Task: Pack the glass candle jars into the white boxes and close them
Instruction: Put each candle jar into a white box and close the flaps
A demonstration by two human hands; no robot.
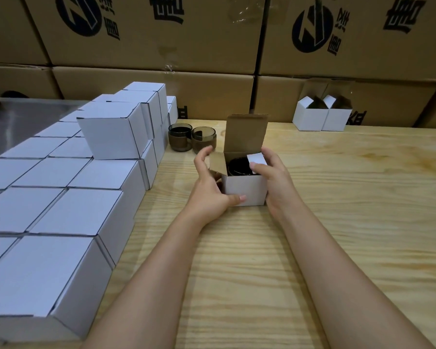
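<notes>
An open white box [244, 188] stands on the wooden table [312, 222] in front of me, its lid flap upright at the back. A dark glass candle jar [238, 167] sits inside it. My left hand [212, 190] holds the box's left side, thumb on the front wall, fingers raised by the left side flap. My right hand [272, 172] grips the right side and folds the right side flap inward with the thumb. Two more dark glass jars [180, 137] [204, 139] stand just behind, to the left.
Several closed white boxes [61, 187] are stacked in rows along the left. Two open white boxes [321, 117] stand at the back right. Big brown cartons [161, 46] form a wall behind the table.
</notes>
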